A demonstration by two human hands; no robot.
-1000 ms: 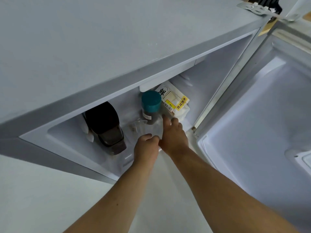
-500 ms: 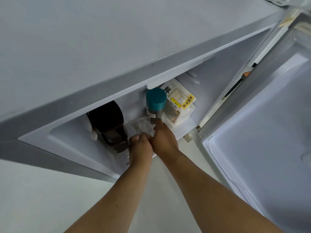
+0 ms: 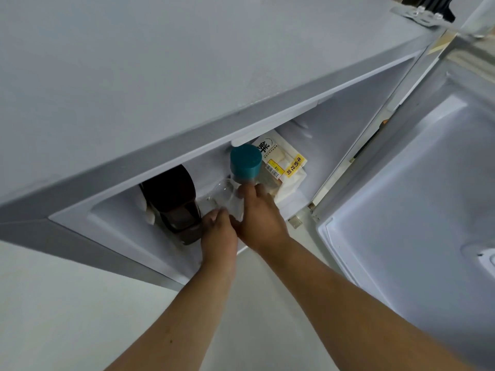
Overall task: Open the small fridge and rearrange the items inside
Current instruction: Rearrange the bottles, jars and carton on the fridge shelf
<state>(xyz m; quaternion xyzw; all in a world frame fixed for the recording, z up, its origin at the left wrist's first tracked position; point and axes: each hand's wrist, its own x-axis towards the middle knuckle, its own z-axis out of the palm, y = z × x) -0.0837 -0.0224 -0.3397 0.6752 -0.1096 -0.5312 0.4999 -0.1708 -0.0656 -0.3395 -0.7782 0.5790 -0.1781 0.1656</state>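
Observation:
The small grey fridge (image 3: 160, 89) stands open below me, its door (image 3: 417, 199) swung out to the right. Inside, a dark brown bottle (image 3: 176, 207) stands at the left, a teal-capped jar (image 3: 245, 163) in the middle and a white bread bag with a yellow label (image 3: 286, 170) at the right. Both hands reach in side by side. My left hand (image 3: 218, 236) and my right hand (image 3: 261, 218) grip a clear plastic container (image 3: 226, 196) between the bottle and the jar. A finger of my right hand touches the jar's base.
The fridge top hides most of the compartment. A metal hinge bracket (image 3: 417, 14) sits at the top right corner. Pale floor (image 3: 67, 317) lies in front of the fridge. The door's inner lining has a moulded shelf (image 3: 479, 255) at the right edge.
Both hands have pushed deeper into the compartment, and the clear container has shifted back towards the jar. My view has tilted slightly.

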